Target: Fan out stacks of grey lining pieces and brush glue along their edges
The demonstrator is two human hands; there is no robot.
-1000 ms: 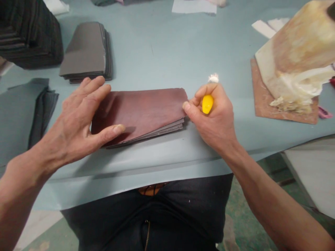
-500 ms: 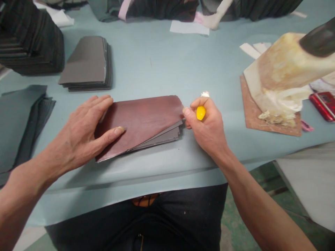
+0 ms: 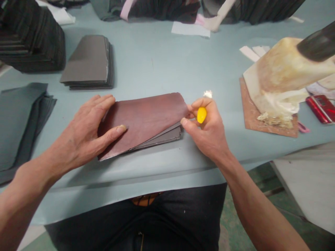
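Observation:
A reddish-brown leather piece lies askew on a small stack of dark grey pieces, whose right ends show below it. Across its left end rests my left hand, thumb stretched out on top and fingers lying along the far-left edge. My right hand is closed around a small brush with a yellow handle; white bristles stick out beyond the fingers. Its index finger and thumb are at the right end of the pieces, the finger near the leather's raised corner and the thumb by the grey layers.
A neat grey stack stands behind my left hand, with a taller dark stack farther left. Dark sheets lie at the left edge. To the right, a glue-stained container stands on a brown board, beside a red phone-like object.
My right index finger has extended leftward to the leather's right corner, and the thumb has dropped slightly toward the grey layers. My left hand stays on the leather.

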